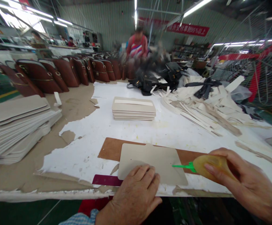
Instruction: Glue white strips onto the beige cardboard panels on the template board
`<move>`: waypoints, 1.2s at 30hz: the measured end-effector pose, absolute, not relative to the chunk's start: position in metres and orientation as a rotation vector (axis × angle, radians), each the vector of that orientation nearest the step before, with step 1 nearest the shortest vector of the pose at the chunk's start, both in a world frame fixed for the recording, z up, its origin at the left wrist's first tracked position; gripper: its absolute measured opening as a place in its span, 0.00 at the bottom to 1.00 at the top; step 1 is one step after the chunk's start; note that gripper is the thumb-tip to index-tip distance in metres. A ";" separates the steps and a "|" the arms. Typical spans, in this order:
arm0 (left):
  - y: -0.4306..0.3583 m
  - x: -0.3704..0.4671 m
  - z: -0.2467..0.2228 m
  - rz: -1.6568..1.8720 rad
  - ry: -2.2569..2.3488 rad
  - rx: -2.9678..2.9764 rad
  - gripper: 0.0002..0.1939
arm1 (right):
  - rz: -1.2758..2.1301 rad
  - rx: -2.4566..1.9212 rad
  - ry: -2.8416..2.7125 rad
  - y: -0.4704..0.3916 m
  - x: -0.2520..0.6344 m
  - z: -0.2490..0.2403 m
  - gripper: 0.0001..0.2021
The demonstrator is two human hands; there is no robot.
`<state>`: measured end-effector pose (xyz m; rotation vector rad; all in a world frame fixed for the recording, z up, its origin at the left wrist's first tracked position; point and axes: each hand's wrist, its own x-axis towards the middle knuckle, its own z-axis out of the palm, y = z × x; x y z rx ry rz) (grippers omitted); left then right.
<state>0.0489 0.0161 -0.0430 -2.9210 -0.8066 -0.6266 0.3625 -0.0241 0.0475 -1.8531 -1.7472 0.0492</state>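
My left hand (139, 189) lies flat on a beige board panel (150, 159) with rounded corners, near the table's front edge. My right hand (241, 179) is wrapped round a yellowish squeeze glue bottle (213, 167). The bottle's green nozzle (184, 166) points left over the panel's right part; whether its tip touches cannot be made out. Under the panel runs a brown strip (111, 148), showing on both sides. A dark purple strip (106, 180) lies by the front edge, left of my left hand.
A neat stack of beige panels (134, 109) stands mid-table. More panels (16, 125) are piled at the left. Brown bags (66, 72) line the back left. Black bags (154, 78) and a heap of offcuts (206, 103) cover the back right. A person (137, 47) is behind the table.
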 end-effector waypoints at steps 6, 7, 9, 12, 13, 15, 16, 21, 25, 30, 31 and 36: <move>0.016 0.050 -0.039 -0.651 -0.812 -2.915 0.28 | 0.100 -1.822 -1.743 -0.016 0.352 0.050 0.22; 0.016 0.050 -0.038 -0.652 -0.813 -2.916 0.28 | 0.102 -1.823 -1.758 -0.015 0.352 0.049 0.22; 0.016 0.050 -0.037 -0.651 -0.814 -2.920 0.27 | 0.106 -1.815 -1.820 -0.015 0.352 0.047 0.20; 0.016 0.050 -0.036 -0.646 -0.824 -2.926 0.27 | 0.073 -1.788 -1.871 -0.014 0.348 0.048 0.18; 0.016 0.050 -0.037 -0.643 -0.830 -2.928 0.27 | 0.042 -1.777 -1.867 -0.013 0.346 0.049 0.18; 0.016 0.050 -0.038 -0.639 -0.834 -2.929 0.27 | -0.010 -1.763 -1.856 -0.013 0.342 0.051 0.19; 0.015 0.050 -0.038 -0.641 -0.832 -2.927 0.27 | -0.027 -1.757 -1.854 -0.012 0.341 0.052 0.19; 0.016 0.049 -0.039 -0.664 -0.829 -2.918 0.27 | -0.044 -1.723 -1.890 -0.011 0.339 0.062 0.19; 0.017 0.050 -0.038 -0.653 -0.830 -2.922 0.27 | -0.016 -1.713 -1.927 -0.011 0.341 0.068 0.20; 0.016 0.050 -0.037 -0.672 -0.815 -2.906 0.27 | 0.039 -1.739 -1.903 -0.012 0.341 0.067 0.21; 0.016 0.050 -0.037 -0.671 -0.812 -2.903 0.27 | 0.045 -1.736 -1.893 -0.012 0.341 0.066 0.21; 0.017 0.050 -0.036 -0.670 -0.818 -2.903 0.27 | 0.054 -1.731 -1.894 -0.009 0.337 0.064 0.19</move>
